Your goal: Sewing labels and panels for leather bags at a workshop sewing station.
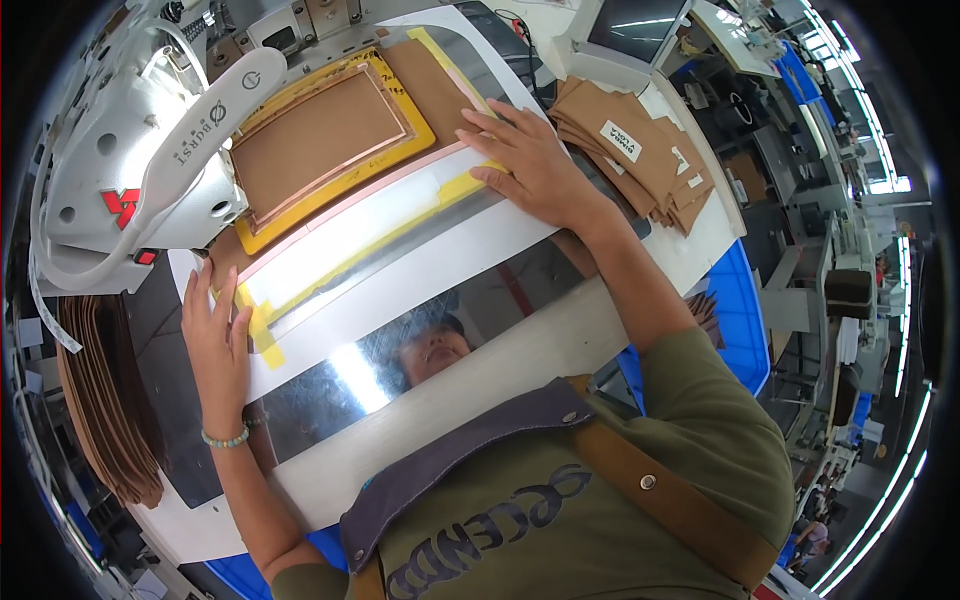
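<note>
A yellow rectangular frame (424, 129), like a cutting die with a copper-coloured inner edge, lies on a flat brown sheet (428, 80). Beneath and in front of them is a white board (370, 212) with strips of yellow tape (262, 322) and a pink line along the sheet's near edge. My left hand (218, 335) rests with fingers stretched at the board's left end, beside the tape. At the right end, my right hand (538, 165) lies with fingers spread over the sheet's corner and the taped edge. Neither hand grips anything visible.
A press machine with a pale grey handle (205, 130) stands over the left side. A shiny metal plate (400, 350) lies nearest me. Brown cut pieces (630, 140) are piled at right, more brown sheets (105, 400) stacked at left. A blue bin (738, 310) sits beyond the table's right edge.
</note>
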Demonstrator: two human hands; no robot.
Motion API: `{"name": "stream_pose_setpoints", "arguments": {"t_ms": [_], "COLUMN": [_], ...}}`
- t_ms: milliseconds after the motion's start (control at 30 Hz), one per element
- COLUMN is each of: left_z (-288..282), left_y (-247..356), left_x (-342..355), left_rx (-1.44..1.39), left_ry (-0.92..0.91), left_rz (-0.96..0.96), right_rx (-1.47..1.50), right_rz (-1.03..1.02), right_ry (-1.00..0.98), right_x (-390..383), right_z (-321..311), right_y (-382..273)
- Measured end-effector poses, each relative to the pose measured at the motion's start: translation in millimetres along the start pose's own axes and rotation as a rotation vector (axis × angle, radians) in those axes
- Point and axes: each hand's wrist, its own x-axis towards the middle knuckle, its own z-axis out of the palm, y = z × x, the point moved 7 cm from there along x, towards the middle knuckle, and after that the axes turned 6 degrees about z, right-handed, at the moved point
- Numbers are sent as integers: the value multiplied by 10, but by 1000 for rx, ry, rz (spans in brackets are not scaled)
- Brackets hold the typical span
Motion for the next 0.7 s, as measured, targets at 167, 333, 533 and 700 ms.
{"name": "stream_pose_setpoints", "arguments": {"t_ms": [167,333,533,700], "left_z": [34,34,41,-24], "left_y": [33,-57,-21,-69], "left_x": [50,-33,-22,-33], "left_rx": [-48,-14,6,4], "left_ry": [-2,5,13,13], "left_rz": [13,4,39,31], "right_rx": [-2,-68,-97,-69], "right_rz": [34,1,524,820], "right_ry": [9,-2,302,-22], "right_x": [-46,-22,-296,-700], "right_z": [-16,0,-1180,-750], "right_y": [47,-5,750,1540]}}
